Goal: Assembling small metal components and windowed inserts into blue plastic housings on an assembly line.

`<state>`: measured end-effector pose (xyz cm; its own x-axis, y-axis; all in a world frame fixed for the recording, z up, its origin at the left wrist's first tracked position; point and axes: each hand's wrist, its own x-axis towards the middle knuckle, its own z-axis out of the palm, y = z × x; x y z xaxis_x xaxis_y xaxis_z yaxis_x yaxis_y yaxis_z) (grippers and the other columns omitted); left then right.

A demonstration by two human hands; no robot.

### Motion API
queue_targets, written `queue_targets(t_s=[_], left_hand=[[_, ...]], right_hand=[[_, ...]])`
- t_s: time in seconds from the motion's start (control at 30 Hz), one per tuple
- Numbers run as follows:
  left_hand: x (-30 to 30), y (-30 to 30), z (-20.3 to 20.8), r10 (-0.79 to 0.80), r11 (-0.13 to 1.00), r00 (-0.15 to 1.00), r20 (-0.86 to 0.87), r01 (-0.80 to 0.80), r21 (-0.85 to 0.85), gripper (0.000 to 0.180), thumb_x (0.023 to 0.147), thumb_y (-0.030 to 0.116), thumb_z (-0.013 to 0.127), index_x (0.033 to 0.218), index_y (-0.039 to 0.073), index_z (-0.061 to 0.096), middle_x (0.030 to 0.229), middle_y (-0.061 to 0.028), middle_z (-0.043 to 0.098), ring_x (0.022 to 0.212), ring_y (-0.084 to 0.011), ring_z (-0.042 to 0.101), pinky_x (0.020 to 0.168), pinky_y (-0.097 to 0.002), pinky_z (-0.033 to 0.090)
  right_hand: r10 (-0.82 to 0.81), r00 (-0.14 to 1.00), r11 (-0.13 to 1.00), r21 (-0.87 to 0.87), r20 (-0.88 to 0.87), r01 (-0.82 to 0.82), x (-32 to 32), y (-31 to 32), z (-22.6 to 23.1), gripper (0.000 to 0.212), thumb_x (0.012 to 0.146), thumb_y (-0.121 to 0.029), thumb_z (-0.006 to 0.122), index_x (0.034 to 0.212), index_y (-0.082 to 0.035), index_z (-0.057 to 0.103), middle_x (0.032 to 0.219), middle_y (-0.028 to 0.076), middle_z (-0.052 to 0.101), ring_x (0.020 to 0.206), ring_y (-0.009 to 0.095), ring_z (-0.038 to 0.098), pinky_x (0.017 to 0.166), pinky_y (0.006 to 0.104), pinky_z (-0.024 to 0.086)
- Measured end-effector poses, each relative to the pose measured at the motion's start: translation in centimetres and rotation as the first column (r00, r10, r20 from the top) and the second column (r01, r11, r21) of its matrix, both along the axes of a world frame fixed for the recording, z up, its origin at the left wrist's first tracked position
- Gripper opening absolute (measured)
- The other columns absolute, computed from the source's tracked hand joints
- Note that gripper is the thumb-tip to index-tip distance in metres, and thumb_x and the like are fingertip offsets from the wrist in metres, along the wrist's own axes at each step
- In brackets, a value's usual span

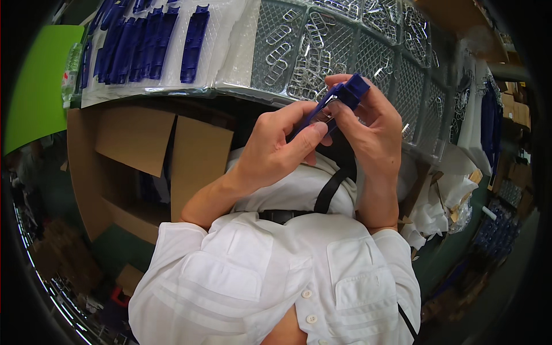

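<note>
Between my two hands, in front of my chest, is a long blue plastic part (353, 86), held tilted with its upper end to the right. My left hand (287, 135) is closed round its lower end. My right hand (371, 121) pinches the upper end, its thumb pressing on a shiny metal piece (332, 102) at the part's open side. Fingers hide much of that piece. Just beyond my hands stands a clear compartment tray (397, 75) holding loose metal wire buckles (313, 69). More blue plastic parts (194, 45) lie in a row at the far left.
An open cardboard box (201, 149) with blue pieces inside stands at my left, below the table edge. A plastic bottle (71, 75) is beside a green panel (43, 80). Crumpled white wrapping (437, 207) lies at my right. A bundle of blue parts (491, 123) hangs farther right.
</note>
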<state>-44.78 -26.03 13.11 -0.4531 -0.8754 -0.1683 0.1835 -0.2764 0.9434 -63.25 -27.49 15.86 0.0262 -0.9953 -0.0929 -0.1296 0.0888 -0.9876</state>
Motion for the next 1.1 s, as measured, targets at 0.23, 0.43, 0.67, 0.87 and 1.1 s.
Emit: queue_targets(t_s=[0.23,0.43,0.67,0.87,1.1], left_hand=[[-1.0,0.0,-0.8,0.012,0.997,0.998,0.057,-0.017,0.076,0.024,0.108,0.015,0.052,0.115,-0.004,0.065,0.085,-0.0063,0.069,0.07,-0.0081,0.065,0.059,-0.0247,0.056],[-1.7,0.1,-1.1,0.119,0.991,0.992,0.033,-0.121,0.063,0.025,0.105,0.017,0.058,0.094,-0.003,0.069,0.071,-0.0028,0.064,0.061,-0.0063,0.06,0.051,-0.0238,0.051],[-0.9,-0.3,-2.3,0.015,0.998,0.999,0.05,-0.018,0.058,0.027,0.108,0.02,0.053,0.112,-0.002,0.067,0.078,-0.0055,0.067,0.065,-0.0093,0.065,0.055,-0.0231,0.055],[0.5,-1.2,-2.7,-0.077,0.974,0.987,-0.14,0.105,0.201,0.043,0.106,0.03,0.053,0.129,-0.006,0.059,0.092,-0.0121,0.07,0.072,-0.0149,0.069,0.064,-0.0261,0.056],[0.8,-0.1,-0.5,-0.029,0.986,0.985,-0.17,0.056,0.158,0.057,0.1,0.028,0.064,0.143,-0.007,0.051,0.114,-0.0161,0.065,0.092,-0.017,0.066,0.082,-0.0298,0.054]], right_hand=[[0.039,0.999,0.996,-0.079,-0.026,-0.041,-0.2,0.1,-1.4,0.021,0.089,0.0,0.071,0.109,0.002,0.065,0.098,0.007,0.069,0.091,0.014,0.07,0.085,0.03,0.057],[0.119,0.989,0.992,-0.019,-0.086,-0.121,-0.5,0.1,-1.1,0.021,0.092,0.0,0.068,0.113,0.001,0.063,0.103,0.003,0.067,0.094,0.009,0.063,0.086,0.026,0.052],[0.101,0.991,0.992,0.084,-0.088,-0.094,-0.1,-0.3,-2.2,0.018,0.092,0.0,0.067,0.11,0.002,0.064,0.099,0.003,0.068,0.089,0.008,0.063,0.082,0.025,0.052],[-0.024,0.991,0.99,0.138,0.129,0.006,0.5,-1.0,-2.4,0.016,0.09,-0.004,0.07,0.105,0.001,0.066,0.091,0.005,0.072,0.084,0.012,0.068,0.073,0.0275,0.056],[0.189,0.838,0.982,-0.115,0.512,-0.151,-2.4,-0.8,-2.5,0.054,0.094,-0.016,0.068,0.14,0.009,0.053,0.139,0.025,0.059,0.125,0.029,0.063,0.108,0.0414,0.048]])
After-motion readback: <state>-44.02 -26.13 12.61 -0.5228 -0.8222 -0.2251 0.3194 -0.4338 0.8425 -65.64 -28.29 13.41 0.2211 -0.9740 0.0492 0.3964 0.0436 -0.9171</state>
